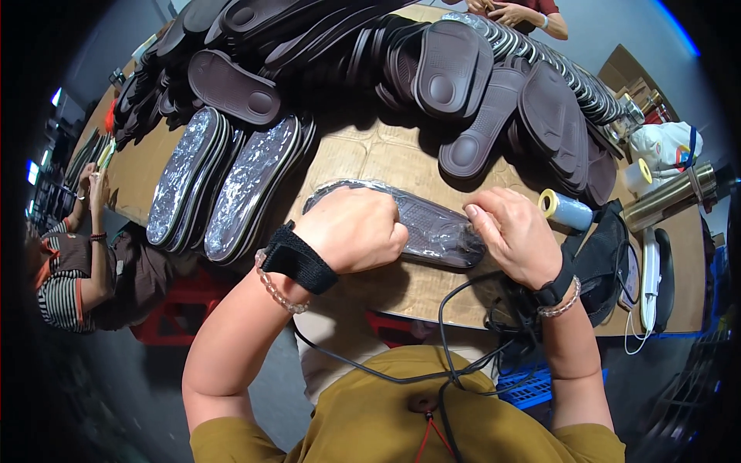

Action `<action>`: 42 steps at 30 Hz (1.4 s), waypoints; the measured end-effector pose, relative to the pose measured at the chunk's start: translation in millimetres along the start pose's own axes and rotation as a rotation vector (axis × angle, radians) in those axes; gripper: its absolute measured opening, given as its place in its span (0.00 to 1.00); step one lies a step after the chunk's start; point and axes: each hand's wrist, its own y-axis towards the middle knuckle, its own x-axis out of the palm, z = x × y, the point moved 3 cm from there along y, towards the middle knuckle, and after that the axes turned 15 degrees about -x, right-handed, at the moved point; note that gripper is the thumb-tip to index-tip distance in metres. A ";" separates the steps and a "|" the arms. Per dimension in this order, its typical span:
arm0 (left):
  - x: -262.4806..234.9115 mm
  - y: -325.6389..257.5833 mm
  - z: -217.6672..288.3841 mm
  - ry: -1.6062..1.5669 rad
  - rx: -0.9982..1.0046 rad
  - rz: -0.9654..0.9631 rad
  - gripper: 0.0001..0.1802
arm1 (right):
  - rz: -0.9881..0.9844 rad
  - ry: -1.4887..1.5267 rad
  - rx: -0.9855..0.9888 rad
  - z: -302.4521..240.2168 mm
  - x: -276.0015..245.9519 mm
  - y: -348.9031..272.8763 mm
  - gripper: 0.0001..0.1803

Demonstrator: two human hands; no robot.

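A dark brown insole (436, 228) covered in shiny clear film lies across the cardboard-topped table in front of me. My left hand (347, 228) is closed in a fist over its left part, with the fingertips hidden beneath the hand. At the insole's right end, my right hand (515, 235) has its thumb and fingers drawn together on the clear film (465, 231), which looks wrinkled there. To the left stand two stacks of film-wrapped insoles, a nearer stack (255, 185) and an outer stack (185, 177).
Large piles of bare brown insoles (455, 69) fill the far side. On the right are a film roll (567, 208), a black bag (598, 266), a steel flask (671, 197) and a white power strip (650, 270). Black cables (444, 370) cross my lap. Co-workers stand left and far.
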 end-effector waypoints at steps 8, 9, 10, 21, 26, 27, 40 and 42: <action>-7.5 -3.1 -5.7 -0.379 0.046 0.111 0.27 | 0.105 0.071 -0.004 7.6 -2.7 -5.1 0.10; -8.4 -2.2 -5.9 -0.379 0.059 0.117 0.30 | 0.111 0.073 -0.003 7.4 -2.1 -3.5 0.10; -8.4 -2.5 -6.3 -0.377 0.067 0.119 0.30 | 0.122 0.071 -0.018 6.4 -1.4 -1.3 0.11; -0.4 2.9 0.4 -0.416 0.161 0.209 0.31 | -0.062 -0.174 -0.014 -8.8 27.6 35.9 0.35; 0.1 -5.9 5.0 -0.382 0.155 0.155 0.22 | -0.088 -0.173 0.060 -3.1 24.5 29.4 0.25; 0.7 -7.3 7.7 -0.378 0.196 0.127 0.22 | -0.029 -0.175 0.037 -1.7 21.7 27.7 0.22; 13.3 3.6 24.6 -0.188 0.229 -0.022 0.41 | -0.289 0.136 -0.348 7.6 2.8 30.4 0.13; 15.3 4.8 23.9 -0.194 0.216 -0.070 0.44 | -0.340 0.089 -0.379 8.1 7.0 31.3 0.14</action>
